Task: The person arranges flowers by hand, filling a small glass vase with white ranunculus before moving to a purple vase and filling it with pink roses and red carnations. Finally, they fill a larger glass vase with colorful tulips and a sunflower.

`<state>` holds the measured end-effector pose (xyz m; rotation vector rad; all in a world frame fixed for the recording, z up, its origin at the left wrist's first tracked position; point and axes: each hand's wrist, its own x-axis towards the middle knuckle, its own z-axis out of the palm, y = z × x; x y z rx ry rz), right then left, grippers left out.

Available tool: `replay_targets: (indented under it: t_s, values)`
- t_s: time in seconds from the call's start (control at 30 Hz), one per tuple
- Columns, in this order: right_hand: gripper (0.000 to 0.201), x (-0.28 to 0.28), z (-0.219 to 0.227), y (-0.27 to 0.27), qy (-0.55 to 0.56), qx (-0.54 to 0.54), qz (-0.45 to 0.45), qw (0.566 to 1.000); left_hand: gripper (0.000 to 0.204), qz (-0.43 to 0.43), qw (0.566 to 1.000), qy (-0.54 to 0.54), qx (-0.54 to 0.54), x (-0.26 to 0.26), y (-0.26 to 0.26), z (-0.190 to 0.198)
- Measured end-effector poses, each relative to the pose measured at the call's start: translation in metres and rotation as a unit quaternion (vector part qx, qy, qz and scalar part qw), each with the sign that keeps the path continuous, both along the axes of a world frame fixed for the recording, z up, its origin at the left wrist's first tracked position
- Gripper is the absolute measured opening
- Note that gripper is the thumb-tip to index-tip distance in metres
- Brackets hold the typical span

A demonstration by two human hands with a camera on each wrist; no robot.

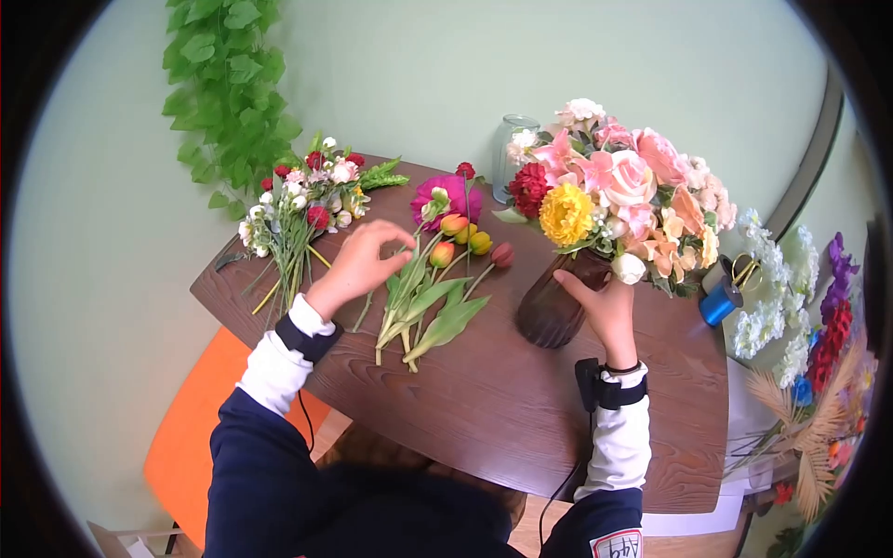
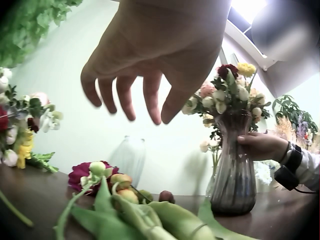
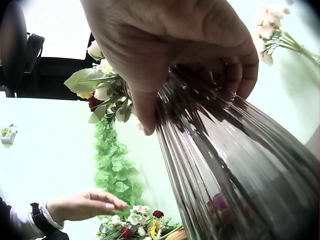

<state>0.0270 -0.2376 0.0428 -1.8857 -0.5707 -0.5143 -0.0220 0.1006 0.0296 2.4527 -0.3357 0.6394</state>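
Observation:
My right hand [image 1: 606,309] grips the neck of a dark ribbed glass vase [image 3: 215,165], thumb on one side and fingers round the other. A full bouquet [image 1: 633,186] of pink, peach, red and yellow flowers fills the vase. The left hand [image 1: 363,263] hovers with fingers spread loosely and holds nothing; in the left wrist view it hangs above the tulips. Those tulips [image 1: 443,253], orange, yellow and dark pink with green leaves, lie on the table beside a magenta flower [image 1: 448,200]. Their stems point toward the front edge.
A bunch of small white, red and pink flowers [image 1: 312,200] lies at the table's left. Behind the bouquet stands a clear glass vase [image 1: 507,153]. A blue ribbon spool [image 1: 721,302] and gold-handled scissors [image 1: 744,272] are at the right edge, with more flowers [image 1: 819,353] beyond.

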Motion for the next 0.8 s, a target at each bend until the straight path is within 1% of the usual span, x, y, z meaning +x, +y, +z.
replay_targets:
  t_s: [0.03,0.07,0.13,0.2,0.3,0.37,0.4,0.47,0.6,0.7,0.77,0.8]
  values:
    - [0.044,0.002,-0.002,0.0,-0.007,0.0,-0.005,1.0,0.018,-0.018,0.995,0.09,-0.029,0.003,0.011,-0.009]
    - [0.044,0.001,-0.001,0.0,-0.005,0.004,0.003,1.0,0.018,-0.016,0.995,0.091,-0.03,0.005,0.018,-0.018]
    - [0.045,0.0,0.001,0.001,-0.018,-0.004,0.005,1.0,0.019,-0.03,0.983,0.171,-0.055,0.007,0.023,-0.029]
    - [0.045,0.001,0.001,0.001,-0.031,-0.012,0.004,0.999,0.02,-0.03,0.982,0.183,-0.043,0.011,0.021,-0.032]
    - [0.046,0.002,-0.002,-0.001,-0.018,-0.007,0.013,1.0,0.021,-0.024,0.98,0.199,-0.016,0.022,0.012,-0.032]
    - [0.046,0.002,-0.002,0.0,-0.013,0.014,0.009,1.0,0.022,0.0,0.975,0.22,0.025,0.032,0.01,-0.038]
    - [0.046,0.002,-0.002,0.0,-0.013,0.013,0.009,1.0,0.022,0.0,0.975,0.22,0.025,0.034,0.008,-0.038]
    - [0.046,0.002,-0.002,0.0,-0.002,0.016,0.012,1.0,0.029,-0.011,0.979,0.201,0.046,0.036,0.005,-0.038]
    - [0.047,0.004,-0.005,-0.001,-0.007,0.018,0.01,1.0,0.033,-0.035,0.98,0.195,0.031,0.029,0.001,-0.033]
    - [0.047,0.005,-0.005,-0.002,-0.019,0.007,0.004,1.0,0.034,-0.028,0.972,0.228,0.043,0.027,-0.002,-0.033]
    - [0.047,0.006,-0.005,-0.003,-0.049,-0.029,0.0,0.998,0.03,0.014,0.965,0.261,0.033,0.026,-0.005,-0.027]
    - [0.047,0.006,-0.005,-0.003,-0.048,-0.027,0.0,0.998,0.03,0.015,0.964,0.262,0.035,0.025,-0.003,-0.025]
